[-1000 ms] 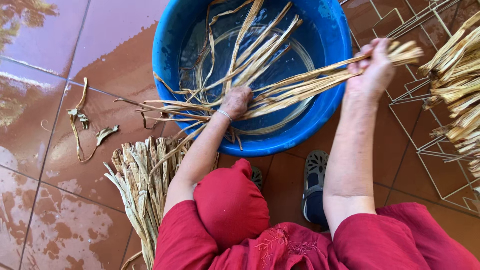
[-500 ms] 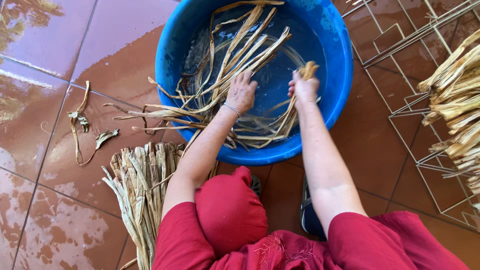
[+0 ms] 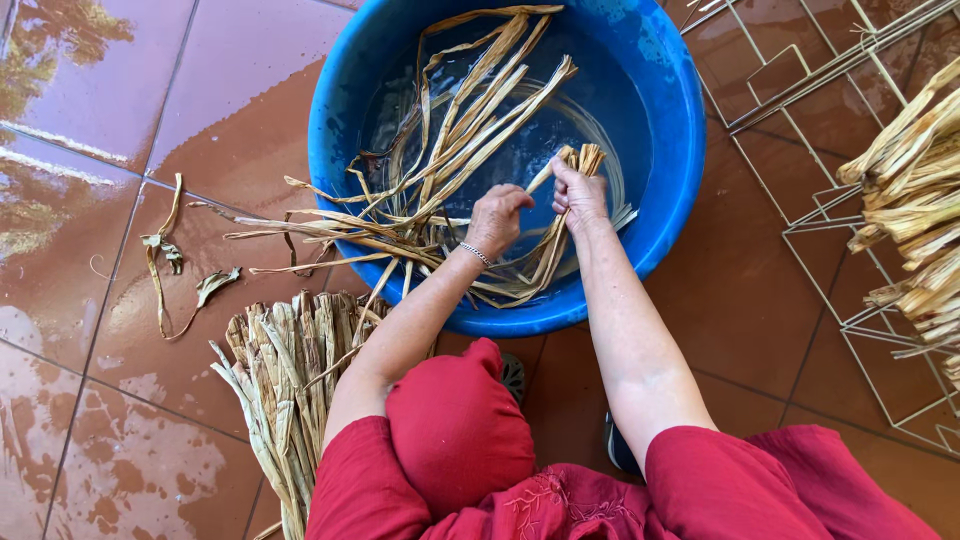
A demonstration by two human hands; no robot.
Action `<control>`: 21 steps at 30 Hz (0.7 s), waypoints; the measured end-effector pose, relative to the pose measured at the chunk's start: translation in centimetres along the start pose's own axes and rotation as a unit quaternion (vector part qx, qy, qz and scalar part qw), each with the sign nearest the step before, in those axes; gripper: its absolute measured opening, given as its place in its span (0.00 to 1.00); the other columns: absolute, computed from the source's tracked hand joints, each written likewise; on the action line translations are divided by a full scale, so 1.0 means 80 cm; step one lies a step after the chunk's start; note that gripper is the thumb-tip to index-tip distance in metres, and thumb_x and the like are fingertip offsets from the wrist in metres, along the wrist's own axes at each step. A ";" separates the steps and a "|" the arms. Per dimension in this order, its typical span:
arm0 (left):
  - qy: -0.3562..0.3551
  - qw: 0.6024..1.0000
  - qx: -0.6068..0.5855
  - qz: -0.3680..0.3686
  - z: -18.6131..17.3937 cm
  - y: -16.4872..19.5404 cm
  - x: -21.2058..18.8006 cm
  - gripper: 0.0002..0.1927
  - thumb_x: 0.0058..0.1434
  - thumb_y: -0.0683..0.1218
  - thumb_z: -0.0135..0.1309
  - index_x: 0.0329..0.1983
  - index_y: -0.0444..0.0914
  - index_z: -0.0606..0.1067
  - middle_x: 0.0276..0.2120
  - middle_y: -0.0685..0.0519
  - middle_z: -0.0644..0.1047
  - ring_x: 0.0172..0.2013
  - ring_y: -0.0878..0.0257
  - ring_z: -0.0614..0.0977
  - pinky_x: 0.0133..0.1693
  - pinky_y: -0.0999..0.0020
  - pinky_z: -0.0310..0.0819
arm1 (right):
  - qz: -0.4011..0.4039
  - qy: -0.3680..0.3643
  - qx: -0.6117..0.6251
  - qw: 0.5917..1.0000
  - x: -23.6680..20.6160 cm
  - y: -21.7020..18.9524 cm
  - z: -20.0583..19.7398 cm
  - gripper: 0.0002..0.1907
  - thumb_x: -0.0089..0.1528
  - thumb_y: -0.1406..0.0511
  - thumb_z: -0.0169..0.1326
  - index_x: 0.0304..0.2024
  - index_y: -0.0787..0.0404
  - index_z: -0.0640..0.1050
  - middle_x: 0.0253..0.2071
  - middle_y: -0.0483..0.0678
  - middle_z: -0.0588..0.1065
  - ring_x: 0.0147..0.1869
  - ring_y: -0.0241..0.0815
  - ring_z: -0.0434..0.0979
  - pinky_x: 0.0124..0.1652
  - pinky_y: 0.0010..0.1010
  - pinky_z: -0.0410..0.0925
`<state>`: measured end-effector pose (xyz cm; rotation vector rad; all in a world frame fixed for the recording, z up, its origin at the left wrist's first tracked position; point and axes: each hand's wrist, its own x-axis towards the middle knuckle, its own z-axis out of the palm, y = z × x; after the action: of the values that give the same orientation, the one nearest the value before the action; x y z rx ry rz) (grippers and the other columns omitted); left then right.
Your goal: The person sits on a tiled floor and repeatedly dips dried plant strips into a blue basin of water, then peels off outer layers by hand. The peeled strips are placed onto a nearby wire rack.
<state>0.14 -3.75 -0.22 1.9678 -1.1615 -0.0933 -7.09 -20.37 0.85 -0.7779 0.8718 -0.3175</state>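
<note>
1. Blue plastic basin point(image 3: 680, 150) stands on wet tiles, holding soaked straw strips point(image 3: 470, 120).
2. Right hand point(image 3: 578, 192) has its fingers closed round a bent bundle of strips point(image 3: 560, 225) inside the basin.
3. Left hand point(image 3: 497, 218), fingers curled, presses strips just beside it.
4. Dry husk pile point(image 3: 280, 370) lies near left.

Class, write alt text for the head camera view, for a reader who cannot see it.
A person's left hand and right hand grip long dried leaf strips inside a blue tub of water on wet brown floor tiles. A bundle of dried leaves lies beside the tub, and a wire rack holds more.
</note>
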 end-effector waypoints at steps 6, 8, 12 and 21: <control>-0.041 0.903 -0.295 -0.308 -0.018 0.049 0.024 0.11 0.67 0.45 0.53 0.48 0.41 0.66 0.30 0.47 0.80 0.29 0.53 0.84 0.30 0.61 0.80 | -0.051 -0.053 -0.032 0.997 -0.036 -0.009 0.006 0.08 0.62 0.62 0.64 0.37 0.57 0.80 0.27 0.40 0.74 0.24 0.30 0.68 0.20 0.24 0.59; -0.095 0.921 -0.256 -0.278 -0.021 0.052 0.041 0.08 0.71 0.48 0.48 0.44 0.39 0.72 0.26 0.46 0.80 0.27 0.52 0.83 0.30 0.60 0.78 | -0.064 -0.069 -0.039 0.995 -0.050 -0.015 0.015 0.07 0.62 0.63 0.62 0.41 0.57 0.81 0.32 0.40 0.78 0.31 0.31 0.75 0.25 0.24 0.65; -0.076 0.973 -0.174 -0.134 -0.018 0.054 0.060 0.12 0.72 0.50 0.42 0.41 0.39 0.74 0.25 0.45 0.80 0.26 0.49 0.84 0.31 0.55 0.76 | -0.121 -0.082 -0.024 0.989 -0.063 -0.037 0.034 0.06 0.67 0.63 0.56 0.42 0.58 0.80 0.37 0.47 0.82 0.37 0.37 0.80 0.34 0.27 0.74; -0.131 0.991 -0.024 -0.002 -0.023 0.044 0.010 0.09 0.71 0.47 0.42 0.42 0.38 0.70 0.31 0.39 0.78 0.35 0.37 0.80 0.39 0.42 0.73 | -0.168 -0.016 0.178 0.969 -0.008 -0.178 -0.042 0.20 0.73 0.58 0.48 0.27 0.59 0.71 0.20 0.44 0.66 0.22 0.38 0.68 0.25 0.35 0.70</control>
<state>-1.03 -4.00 3.66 1.9566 -1.3092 -0.3886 -9.34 -31.40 10.16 -0.5898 0.6253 -0.7385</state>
